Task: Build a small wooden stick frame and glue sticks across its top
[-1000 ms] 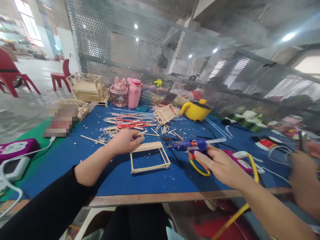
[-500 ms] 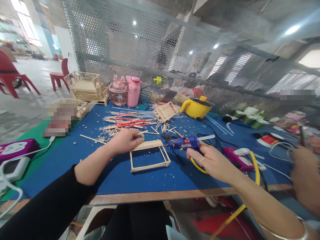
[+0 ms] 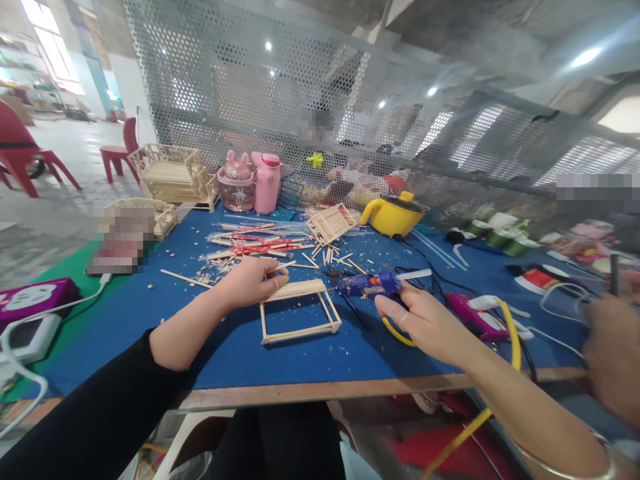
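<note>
My left hand (image 3: 255,280) is closed, pinching a short wooden stick (image 3: 286,265) at the left end of a small wooden frame (image 3: 300,332). Thin sticks lie side by side across the frame's far part; its near part is open. My right hand (image 3: 417,313) grips a blue glue gun (image 3: 367,285) with a clear glue stick poking from its back. The gun's nozzle points left, close to the frame's far right corner; whether it touches cannot be made out.
Bundled sticks (image 3: 260,243) and scraps lie behind the frame. Farther back stand a slatted wooden piece (image 3: 331,224), a pink bottle (image 3: 267,183) and a yellow pot (image 3: 397,215). A purple power strip (image 3: 477,319) with cables lies right. Another person's hand (image 3: 613,340) is at the far right.
My hands, the glue gun and the frame hold almost the same places. The other person's hand at the far right has shifted slightly.
</note>
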### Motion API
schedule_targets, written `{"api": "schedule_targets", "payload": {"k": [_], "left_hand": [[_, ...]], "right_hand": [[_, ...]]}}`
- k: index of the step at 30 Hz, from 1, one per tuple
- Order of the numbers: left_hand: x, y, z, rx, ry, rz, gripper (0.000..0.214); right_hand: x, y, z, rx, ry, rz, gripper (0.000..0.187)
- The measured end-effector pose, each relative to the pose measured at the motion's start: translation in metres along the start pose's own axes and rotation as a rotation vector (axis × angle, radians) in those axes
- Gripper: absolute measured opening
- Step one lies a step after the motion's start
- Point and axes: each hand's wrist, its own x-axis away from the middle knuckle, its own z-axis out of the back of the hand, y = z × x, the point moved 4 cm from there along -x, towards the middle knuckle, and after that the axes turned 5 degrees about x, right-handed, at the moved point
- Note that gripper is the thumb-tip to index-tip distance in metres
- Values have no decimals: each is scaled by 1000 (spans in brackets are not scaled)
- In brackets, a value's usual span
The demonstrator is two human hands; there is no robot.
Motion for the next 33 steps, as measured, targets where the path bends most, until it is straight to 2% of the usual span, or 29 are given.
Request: {"api": "schedule_targets", "payload": {"k": [5,14,18,21,23,27,33], "left_hand": [[0,-2,-1,3,2,-2,26],[0,0,-1,11,14,-7,27],[-1,0,2,28,40,-6,29],[-3,-7,13,107,166,44,40],[-5,-16,23,207,320,93,46],[-4,-29,39,280,569,129,36],[0,-22,44,173,661,106,22]], "right_hand": [[0,0,-2,3,-42,6,42],[0,2,-3,-3,-28,-43,41],[2,7,4,5,39,-78,38],[5,2,2,-70,34,-119,43],[5,-9,-4,-149,-26,-121,47],[-2,-39,-20,-218,-109,-16,45],[-17,-63,-38,-188,-167,120,40]]}}
